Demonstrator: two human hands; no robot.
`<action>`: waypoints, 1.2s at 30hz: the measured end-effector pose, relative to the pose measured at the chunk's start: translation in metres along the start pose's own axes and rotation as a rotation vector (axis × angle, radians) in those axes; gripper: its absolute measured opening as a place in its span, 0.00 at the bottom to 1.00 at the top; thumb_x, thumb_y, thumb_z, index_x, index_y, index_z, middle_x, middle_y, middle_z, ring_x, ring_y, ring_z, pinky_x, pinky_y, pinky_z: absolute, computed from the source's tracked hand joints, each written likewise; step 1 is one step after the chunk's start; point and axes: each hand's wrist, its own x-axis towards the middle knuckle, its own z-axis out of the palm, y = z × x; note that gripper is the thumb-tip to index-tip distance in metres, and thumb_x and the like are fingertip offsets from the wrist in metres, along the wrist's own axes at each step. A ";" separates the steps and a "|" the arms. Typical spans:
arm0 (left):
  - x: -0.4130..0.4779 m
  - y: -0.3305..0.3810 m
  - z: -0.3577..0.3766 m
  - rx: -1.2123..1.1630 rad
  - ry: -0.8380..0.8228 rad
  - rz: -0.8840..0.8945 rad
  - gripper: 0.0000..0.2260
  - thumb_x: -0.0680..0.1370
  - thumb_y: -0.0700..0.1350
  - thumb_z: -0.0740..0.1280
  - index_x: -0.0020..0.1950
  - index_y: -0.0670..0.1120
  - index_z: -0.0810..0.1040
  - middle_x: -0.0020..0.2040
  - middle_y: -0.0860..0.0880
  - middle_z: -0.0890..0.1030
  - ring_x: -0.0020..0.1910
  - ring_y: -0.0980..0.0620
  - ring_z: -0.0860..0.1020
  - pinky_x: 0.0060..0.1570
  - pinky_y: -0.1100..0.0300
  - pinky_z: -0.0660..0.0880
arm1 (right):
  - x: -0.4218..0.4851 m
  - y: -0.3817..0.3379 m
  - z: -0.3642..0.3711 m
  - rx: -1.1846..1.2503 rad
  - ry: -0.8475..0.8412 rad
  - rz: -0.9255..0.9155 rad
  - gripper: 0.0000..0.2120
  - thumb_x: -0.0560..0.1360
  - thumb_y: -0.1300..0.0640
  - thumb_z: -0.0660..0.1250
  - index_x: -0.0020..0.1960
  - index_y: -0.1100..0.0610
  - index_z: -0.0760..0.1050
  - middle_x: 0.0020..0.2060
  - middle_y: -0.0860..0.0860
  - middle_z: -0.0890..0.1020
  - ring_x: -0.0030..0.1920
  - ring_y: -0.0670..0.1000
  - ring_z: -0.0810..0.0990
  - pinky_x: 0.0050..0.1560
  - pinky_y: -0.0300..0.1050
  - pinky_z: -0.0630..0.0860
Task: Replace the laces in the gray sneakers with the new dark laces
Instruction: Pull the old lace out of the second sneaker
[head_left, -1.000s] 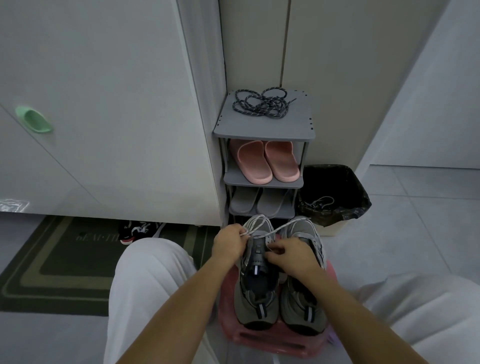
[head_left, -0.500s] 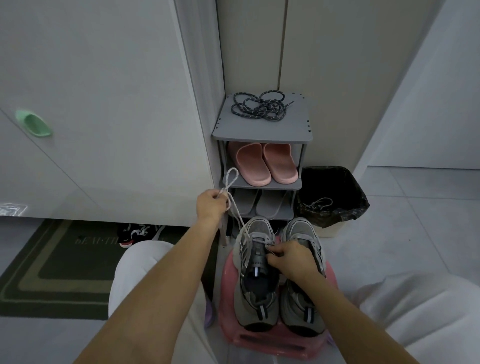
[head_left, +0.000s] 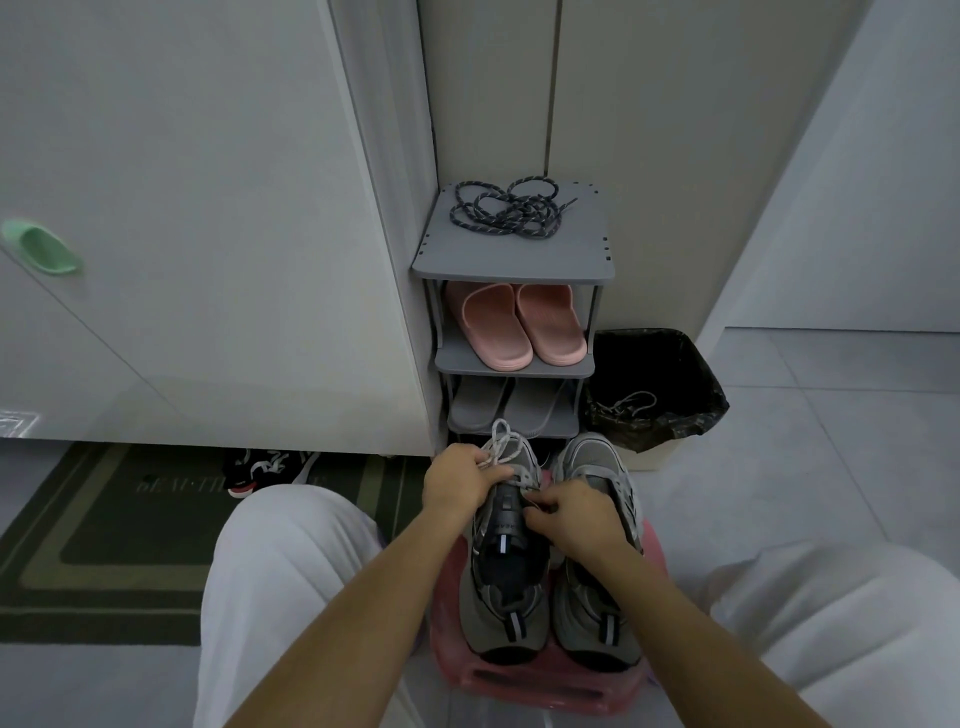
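Grey floor tiles and white cupboard doors are framing what I am watching through the head camera. Both gray sneakers (head_left: 597, 613) are sitting side by side on a pink plastic stool (head_left: 545, 680) between the person's knees, toes pointing at a grey shoe rack (head_left: 511, 265). The left hand (head_left: 457, 480) is gripping a bunched loop of the pale lace (head_left: 501, 441) at the toe end of the left-hand sneaker (head_left: 501, 587), fingers curled round it. The right hand (head_left: 571, 517) is pinching that lace near the tongue and is hiding most of the eyelets from me. The new dark laces (head_left: 506, 210) are lying tangled on the rack's top shelf, well apart from both hands. Pink slides (head_left: 519, 327) and grey slippers (head_left: 506, 405) are occupying the lower shelves. A bin lined with a black bag (head_left: 670, 364) is standing just beside the rack, holding another pale lace (head_left: 628, 405). A dark doormat (head_left: 104, 519) is lying off to the left.
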 end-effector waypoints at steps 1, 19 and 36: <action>0.000 0.002 0.000 0.046 0.003 0.010 0.15 0.72 0.55 0.70 0.41 0.43 0.80 0.37 0.45 0.79 0.39 0.47 0.77 0.35 0.59 0.66 | 0.000 0.000 0.000 -0.003 0.002 -0.001 0.17 0.74 0.47 0.64 0.63 0.46 0.76 0.50 0.50 0.83 0.53 0.53 0.79 0.60 0.49 0.72; 0.025 0.025 -0.037 -0.653 0.224 -0.224 0.13 0.80 0.39 0.62 0.35 0.45 0.73 0.33 0.47 0.78 0.31 0.52 0.78 0.32 0.60 0.76 | -0.003 -0.001 -0.002 0.059 0.010 0.014 0.16 0.75 0.49 0.65 0.62 0.48 0.77 0.52 0.48 0.83 0.53 0.50 0.80 0.63 0.48 0.71; 0.004 0.096 -0.148 -0.455 -0.076 0.197 0.04 0.78 0.38 0.65 0.44 0.44 0.77 0.40 0.42 0.82 0.30 0.56 0.81 0.36 0.61 0.79 | 0.034 -0.053 -0.068 0.255 0.185 -0.034 0.32 0.72 0.50 0.71 0.72 0.58 0.64 0.67 0.58 0.72 0.66 0.57 0.71 0.64 0.49 0.68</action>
